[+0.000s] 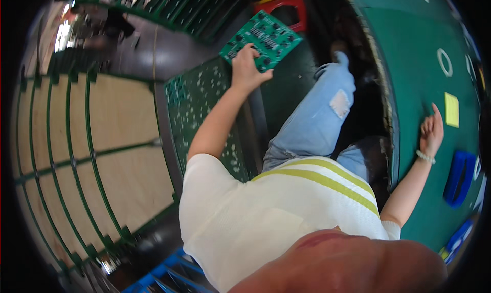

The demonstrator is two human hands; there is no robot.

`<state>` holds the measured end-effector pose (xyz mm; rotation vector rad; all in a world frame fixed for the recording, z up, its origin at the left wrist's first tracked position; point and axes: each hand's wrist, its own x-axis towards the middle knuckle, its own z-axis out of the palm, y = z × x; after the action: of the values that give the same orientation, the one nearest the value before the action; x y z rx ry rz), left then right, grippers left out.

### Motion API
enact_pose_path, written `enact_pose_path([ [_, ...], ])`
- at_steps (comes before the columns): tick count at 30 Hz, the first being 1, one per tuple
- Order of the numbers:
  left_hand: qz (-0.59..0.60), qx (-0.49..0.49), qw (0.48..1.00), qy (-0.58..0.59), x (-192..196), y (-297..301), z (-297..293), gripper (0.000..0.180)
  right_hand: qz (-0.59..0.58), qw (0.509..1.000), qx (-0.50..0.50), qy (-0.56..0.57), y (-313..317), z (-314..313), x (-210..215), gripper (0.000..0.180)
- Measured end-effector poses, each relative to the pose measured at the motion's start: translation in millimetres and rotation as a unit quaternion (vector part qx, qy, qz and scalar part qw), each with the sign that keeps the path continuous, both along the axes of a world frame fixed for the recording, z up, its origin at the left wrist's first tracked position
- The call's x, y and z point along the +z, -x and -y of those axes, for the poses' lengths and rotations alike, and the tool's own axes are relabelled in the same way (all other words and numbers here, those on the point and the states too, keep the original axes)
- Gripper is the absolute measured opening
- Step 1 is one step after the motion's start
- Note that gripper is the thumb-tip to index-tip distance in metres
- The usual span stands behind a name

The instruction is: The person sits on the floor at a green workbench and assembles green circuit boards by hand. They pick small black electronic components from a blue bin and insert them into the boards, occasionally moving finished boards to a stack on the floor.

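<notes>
My left hand (245, 72) grips the near edge of a green circuit board (276, 43), with the thumb apart from the fingers. Dark parts cover the board's upper face. It is held out past the end of a green, white-specked surface (197, 116) at my left. Over the green tabletop (409, 88) on the right is my right hand (432, 132). Its index finger is stretched out, the other fingers are partly bent, and nothing shows in it. A yellow paper note (451, 110) lies just beyond that hand.
Left stands a rack (92, 139) with green rods and pale panels. Small green boards (175, 91) lie on the specked surface. A red stool (300, 16) stands ahead. On the tabletop are a white ring (439, 61) and a blue holder (459, 178). Blue bins (171, 272) sit lower left.
</notes>
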<state>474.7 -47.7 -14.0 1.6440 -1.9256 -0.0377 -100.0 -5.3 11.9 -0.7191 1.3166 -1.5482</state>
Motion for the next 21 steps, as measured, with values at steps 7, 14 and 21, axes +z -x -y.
enact_pose_path([
  [7, -0.002, 0.250, 0.928, -0.278, -104.5, -214.8, -95.8, 0.068, 0.008, 1.000, 0.009, -0.015, 42.8, 6.9, -19.8, 0.047],
  [14, 0.111, 0.135, 0.938, -0.299, -178.3, -332.4, -97.4, 0.080, -0.015, 0.997, -0.018, -0.071, 53.8, 9.7, -17.3, 0.047],
  [21, 0.241, 0.047, 0.905, -0.347, -220.5, -382.1, -70.4, 0.086, -0.075, 0.984, -0.071, -0.144, 42.0, 23.7, -12.3, 0.048],
])
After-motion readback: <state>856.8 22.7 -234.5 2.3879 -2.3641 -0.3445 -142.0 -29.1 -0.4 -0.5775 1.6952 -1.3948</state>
